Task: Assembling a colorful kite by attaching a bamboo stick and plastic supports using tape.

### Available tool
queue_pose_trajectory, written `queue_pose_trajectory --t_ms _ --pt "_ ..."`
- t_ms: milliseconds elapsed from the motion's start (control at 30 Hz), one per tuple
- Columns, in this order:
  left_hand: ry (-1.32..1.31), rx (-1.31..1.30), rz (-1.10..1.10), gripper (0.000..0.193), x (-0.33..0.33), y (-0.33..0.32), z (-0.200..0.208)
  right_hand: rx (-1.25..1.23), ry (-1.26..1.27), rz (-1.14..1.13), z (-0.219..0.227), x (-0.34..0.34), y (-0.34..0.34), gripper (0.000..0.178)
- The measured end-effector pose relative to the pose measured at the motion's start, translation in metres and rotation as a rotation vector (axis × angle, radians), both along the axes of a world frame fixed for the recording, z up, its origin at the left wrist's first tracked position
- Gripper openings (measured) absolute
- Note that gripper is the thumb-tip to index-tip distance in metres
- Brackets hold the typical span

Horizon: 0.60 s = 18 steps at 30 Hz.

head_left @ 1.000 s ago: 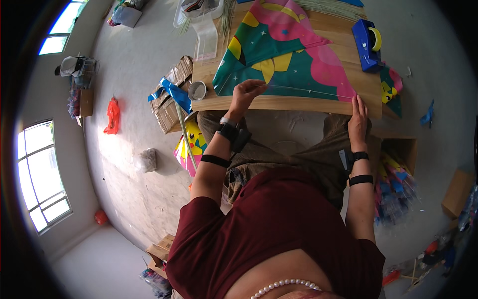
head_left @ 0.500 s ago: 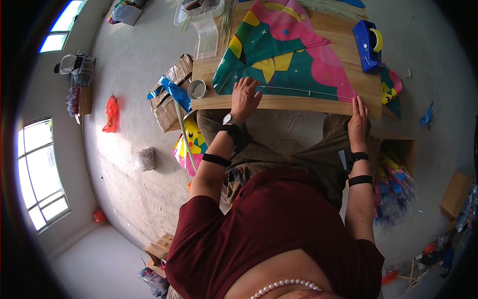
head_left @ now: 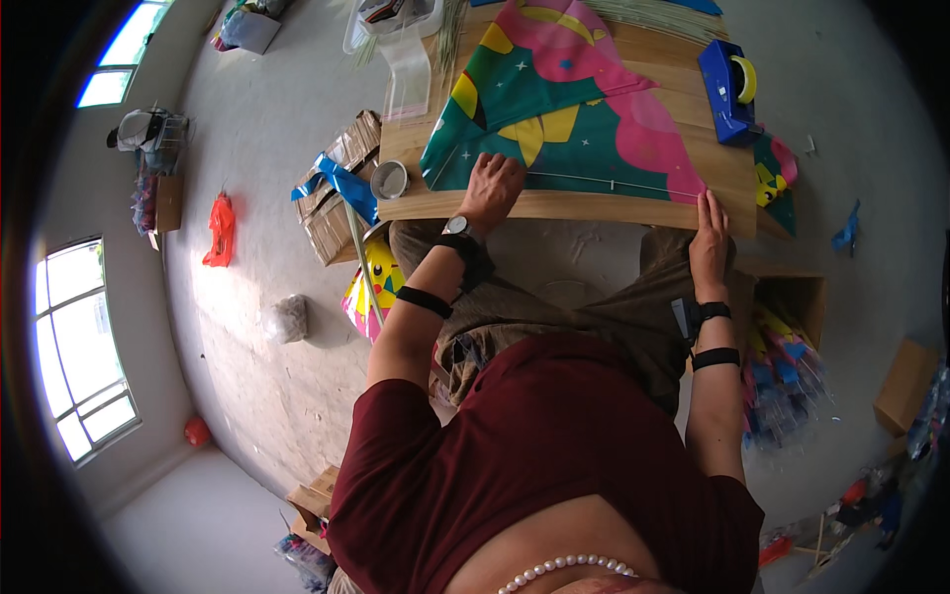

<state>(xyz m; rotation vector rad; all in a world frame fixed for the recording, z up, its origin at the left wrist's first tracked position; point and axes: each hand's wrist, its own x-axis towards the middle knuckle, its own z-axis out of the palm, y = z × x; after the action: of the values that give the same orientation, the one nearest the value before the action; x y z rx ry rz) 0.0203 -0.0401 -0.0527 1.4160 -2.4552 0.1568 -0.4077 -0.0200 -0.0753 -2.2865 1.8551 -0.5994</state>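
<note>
A printed kite (head_left: 633, 139) in green, pink and yellow lies on a wooden table (head_left: 584, 205). Along its near edge runs a thin white rod (head_left: 584, 181) with a small white piece partway along. My left hand (head_left: 492, 193) is over the near edge towards the left, its fingers curled beside the rod's left end. What they hold, if anything, is hidden underneath. At the pink right corner, my right hand (head_left: 710, 243) lies with its fingers stretched out, the tips touching the corner at the table's edge.
A blue tape dispenser (head_left: 727, 96) stands at the table's right. On the left are a round tin (head_left: 390, 179) and clear plastic sleeves (head_left: 407, 84). Thin sticks (head_left: 653, 18) lie at the back. A cardboard box (head_left: 792, 307) of kite parts sits on the floor to the right.
My left hand has shifted slightly right along the kite's near edge, and its fingers have curled in. My right hand has stayed at the corner.
</note>
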Motion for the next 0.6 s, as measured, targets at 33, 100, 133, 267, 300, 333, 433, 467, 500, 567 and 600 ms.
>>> queue_pose_trajectory --t_ms 33,100,133,267,300,333,433,467,500,567,600 --pt "0.000 0.000 -0.001 0.010 0.001 -0.001 -0.001 0.004 0.008 0.000 0.000 0.000 0.000 0.068" --pt "0.033 -0.013 -0.009 0.010 0.002 -0.002 -0.004 0.007 0.010 -0.001 0.000 0.000 0.000 0.068" --pt "0.033 -0.013 -0.010 0.010 0.001 -0.002 -0.003 0.010 0.013 -0.001 0.000 0.000 0.000 0.068" --pt "0.178 0.007 0.083 0.009 -0.005 -0.003 -0.002 0.003 0.016 0.005 0.000 -0.001 0.000 0.067" --pt "0.227 0.032 0.140 0.009 -0.007 -0.002 -0.003 -0.002 0.014 0.004 0.000 -0.001 0.000 0.067" --pt "0.227 0.033 0.141 0.009 -0.008 -0.001 -0.005 -0.007 0.012 0.005 0.000 0.000 0.000 0.067" --pt "0.441 0.034 0.190 0.011 -0.013 0.001 -0.011 -0.005 0.005 0.004 0.000 0.001 -0.001 0.067" --pt "0.473 0.013 0.209 0.012 -0.015 0.002 -0.012 -0.003 0.006 0.003 0.000 0.001 0.000 0.067" --pt "0.505 -0.008 0.230 0.013 -0.016 0.003 -0.013 -0.001 0.004 0.002 0.000 0.002 0.000 0.067" --pt "0.588 0.024 0.335 0.013 -0.010 0.005 -0.016 0.002 0.003 0.003 0.000 0.002 0.000 0.067" --pt "0.670 0.055 0.441 0.013 -0.005 0.007 -0.017 0.000 -0.005 0.003 -0.001 0.003 -0.001 0.067"
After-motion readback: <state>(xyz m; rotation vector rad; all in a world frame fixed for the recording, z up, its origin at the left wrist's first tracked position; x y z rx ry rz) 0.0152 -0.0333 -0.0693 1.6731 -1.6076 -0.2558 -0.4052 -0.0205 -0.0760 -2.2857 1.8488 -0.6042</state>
